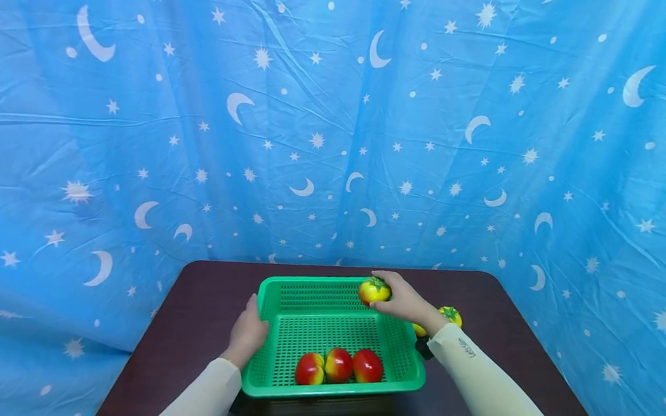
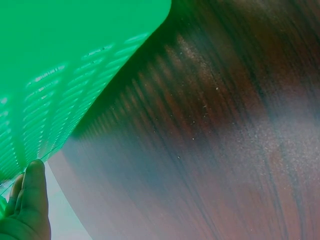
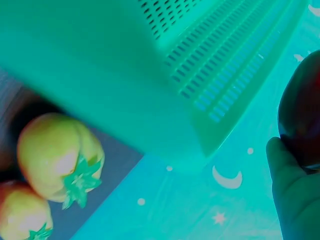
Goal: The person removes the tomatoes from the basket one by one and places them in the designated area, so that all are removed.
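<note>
A green plastic basket (image 1: 335,389) stands on the dark table. My left hand (image 1: 249,333) holds its left rim, thumb over the edge; in the left wrist view, fingers (image 2: 34,192) lie along the outer wall. My right hand (image 1: 401,299) grips a yellow-and-red tomato (image 1: 374,291) with a green star-shaped calyx, above the basket's back right corner. In the right wrist view, that tomato (image 3: 305,115) shows only partly, dark, at the right edge. Three red-and-yellow fruits (image 1: 339,365) lie in a row along the basket's near side.
More yellow tomatoes (image 1: 451,316) with green calyxes lie on the table (image 1: 496,351) just right of the basket, partly hidden by the right forearm. A blue curtain (image 1: 329,138) with moons and stars hangs behind the table and along its sides.
</note>
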The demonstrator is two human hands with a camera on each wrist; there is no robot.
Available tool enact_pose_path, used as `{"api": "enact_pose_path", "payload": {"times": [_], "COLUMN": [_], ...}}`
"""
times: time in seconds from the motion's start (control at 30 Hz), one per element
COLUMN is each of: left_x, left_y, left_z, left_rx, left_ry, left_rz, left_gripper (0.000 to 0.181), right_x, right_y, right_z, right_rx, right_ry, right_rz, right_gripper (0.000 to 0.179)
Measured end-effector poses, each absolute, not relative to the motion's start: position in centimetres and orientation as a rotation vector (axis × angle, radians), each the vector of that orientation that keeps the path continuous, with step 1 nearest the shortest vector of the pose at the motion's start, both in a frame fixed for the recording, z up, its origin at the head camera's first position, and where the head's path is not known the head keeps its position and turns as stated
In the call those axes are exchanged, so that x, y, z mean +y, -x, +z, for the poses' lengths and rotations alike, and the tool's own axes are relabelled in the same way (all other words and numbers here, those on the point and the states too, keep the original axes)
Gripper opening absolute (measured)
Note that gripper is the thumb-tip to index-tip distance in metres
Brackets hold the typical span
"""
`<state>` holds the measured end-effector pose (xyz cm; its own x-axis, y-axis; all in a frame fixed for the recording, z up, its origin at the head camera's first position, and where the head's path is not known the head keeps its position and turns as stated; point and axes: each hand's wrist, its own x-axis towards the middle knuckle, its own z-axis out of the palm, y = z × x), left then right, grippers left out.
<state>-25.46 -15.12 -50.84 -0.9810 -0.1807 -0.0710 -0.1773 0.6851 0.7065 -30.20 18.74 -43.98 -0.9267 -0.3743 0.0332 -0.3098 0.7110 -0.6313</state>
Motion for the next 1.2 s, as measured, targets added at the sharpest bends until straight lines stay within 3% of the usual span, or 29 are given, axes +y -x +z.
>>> {"api": "enact_pose_path", "payload": {"times": [1.2], "left_x": [-15.0], "left_y": [25.3], "left_z": [-50.6], "left_rx": [-2.881], "left_ry": [-0.321], "left_rz": [-1.221], "left_gripper": [0.073], "right_x": [26.5], "right_y": [29.4], "right_z": [-46.5], "right_rx": [2.842], "right_ry": [0.228], "right_rz": [-1.126], "right_gripper": [0.075]}}
